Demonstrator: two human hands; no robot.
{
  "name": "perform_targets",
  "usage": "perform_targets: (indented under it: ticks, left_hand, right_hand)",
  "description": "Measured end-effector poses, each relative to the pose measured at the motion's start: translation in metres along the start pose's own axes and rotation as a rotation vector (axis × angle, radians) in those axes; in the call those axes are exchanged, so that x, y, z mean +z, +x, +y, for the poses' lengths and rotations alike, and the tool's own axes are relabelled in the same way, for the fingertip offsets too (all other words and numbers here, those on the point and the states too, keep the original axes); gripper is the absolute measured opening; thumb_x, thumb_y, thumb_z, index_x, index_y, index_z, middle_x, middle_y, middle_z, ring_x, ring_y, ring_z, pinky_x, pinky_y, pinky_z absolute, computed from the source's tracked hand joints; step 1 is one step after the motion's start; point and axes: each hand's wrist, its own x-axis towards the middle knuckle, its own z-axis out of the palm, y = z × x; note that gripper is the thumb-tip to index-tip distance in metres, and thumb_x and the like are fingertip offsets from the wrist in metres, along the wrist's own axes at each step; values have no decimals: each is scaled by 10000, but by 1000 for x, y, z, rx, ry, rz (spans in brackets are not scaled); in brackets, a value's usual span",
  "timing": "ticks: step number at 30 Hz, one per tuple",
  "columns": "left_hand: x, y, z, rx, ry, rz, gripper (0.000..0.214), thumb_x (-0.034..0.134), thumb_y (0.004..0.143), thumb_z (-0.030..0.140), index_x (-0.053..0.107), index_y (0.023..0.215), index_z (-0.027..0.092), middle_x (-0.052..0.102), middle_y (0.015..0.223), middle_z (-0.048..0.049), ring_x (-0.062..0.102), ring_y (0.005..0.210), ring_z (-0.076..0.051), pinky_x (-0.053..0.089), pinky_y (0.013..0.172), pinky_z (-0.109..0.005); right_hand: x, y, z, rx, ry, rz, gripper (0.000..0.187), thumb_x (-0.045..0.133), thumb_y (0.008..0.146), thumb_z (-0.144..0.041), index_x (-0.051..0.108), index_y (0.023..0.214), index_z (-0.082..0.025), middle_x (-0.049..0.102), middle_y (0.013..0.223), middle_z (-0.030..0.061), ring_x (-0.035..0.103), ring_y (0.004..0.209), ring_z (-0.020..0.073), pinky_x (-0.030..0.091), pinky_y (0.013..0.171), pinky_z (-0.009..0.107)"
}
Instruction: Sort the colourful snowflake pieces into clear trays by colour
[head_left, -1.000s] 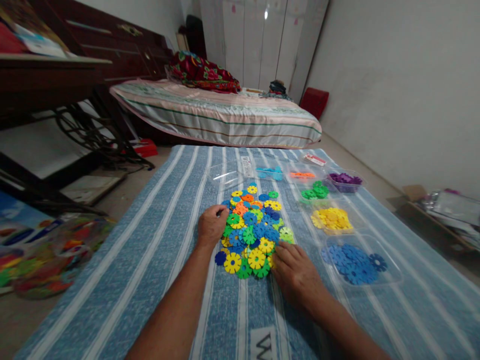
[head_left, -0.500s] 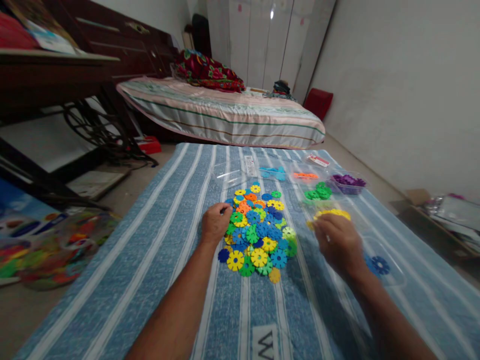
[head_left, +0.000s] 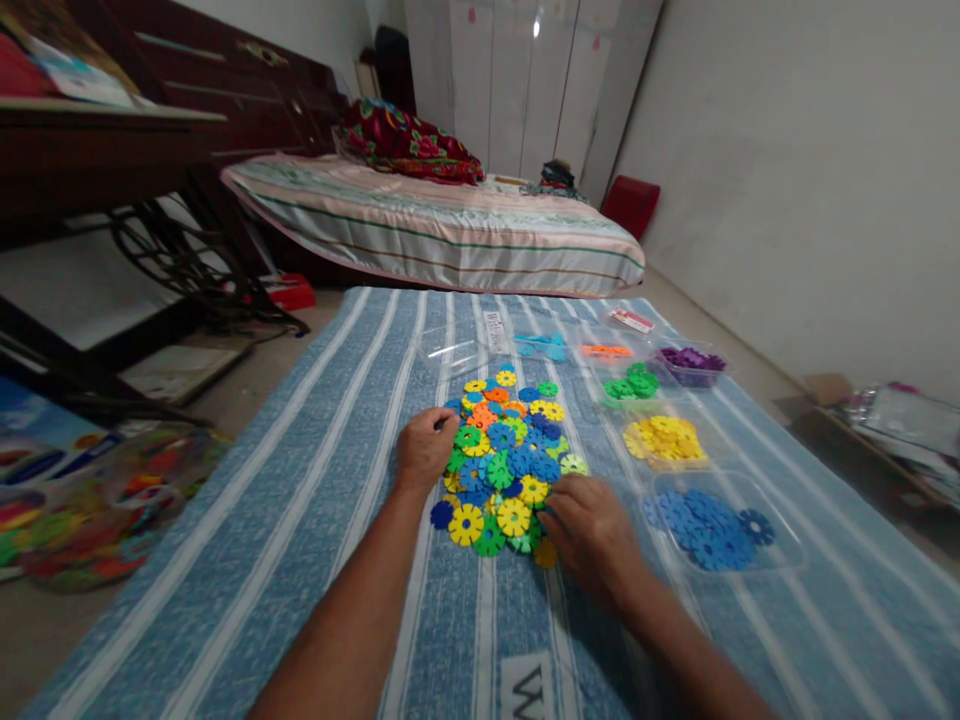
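Note:
A heap of flat, flower-shaped plastic discs (head_left: 506,455) in blue, yellow, green and orange lies on a blue striped cloth (head_left: 315,520). My left hand (head_left: 424,448) rests curled on the heap's left edge, fingers closed against the discs. My right hand (head_left: 592,535) lies on the heap's lower right corner, fingers bent down onto the pieces; what they pinch is hidden. To the right stand clear trays of sorted discs: blue (head_left: 709,525), yellow (head_left: 664,440), green (head_left: 630,383), purple (head_left: 690,360), orange (head_left: 606,351) and light blue (head_left: 541,346).
A striped mattress (head_left: 450,225) with a red bundle lies beyond the cloth. A dark sewing-machine table (head_left: 112,190) stands at the left. A bag of mixed coloured pieces (head_left: 97,500) sits on the floor at the left. Boxes and papers (head_left: 885,420) lie by the right wall.
My right hand went from the heap over to the trays on the right and has come back to the heap's lower right corner. My left hand stayed on the heap's left edge.

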Motion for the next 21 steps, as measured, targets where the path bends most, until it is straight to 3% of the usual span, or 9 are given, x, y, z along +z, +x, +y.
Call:
perform_targets:
  ticks: [4,11,21]
  left_hand:
    - [1,0,1,-7,3,-7,230,543,788,344,733,855,232,757,947,-14,675,908,-189,494,878,-279]
    - [2,-1,0,-15,-10,-5,235,542,791,343,732,857,223,756,941,-16,674,885,-187,497,863,-282]
    - [0,-3,5,-34,0,-10,209,544,800,326,729,836,236,757,942,-9,674,877,-187,497,849,-276]
  right_hand:
    - [1,2,2,45,17,-7,121,554,904,-231,673,922,-211,678,1008,95,592,1052,258,496,918,415]
    - [3,12,2,70,-65,-164,263,664,825,-261,666,1074,-176,648,1175,144,512,1206,336,478,967,504]
    - [16,9,2,7,-98,-109,98,607,879,-187,694,912,-217,672,1089,102,537,1184,292,472,964,462]
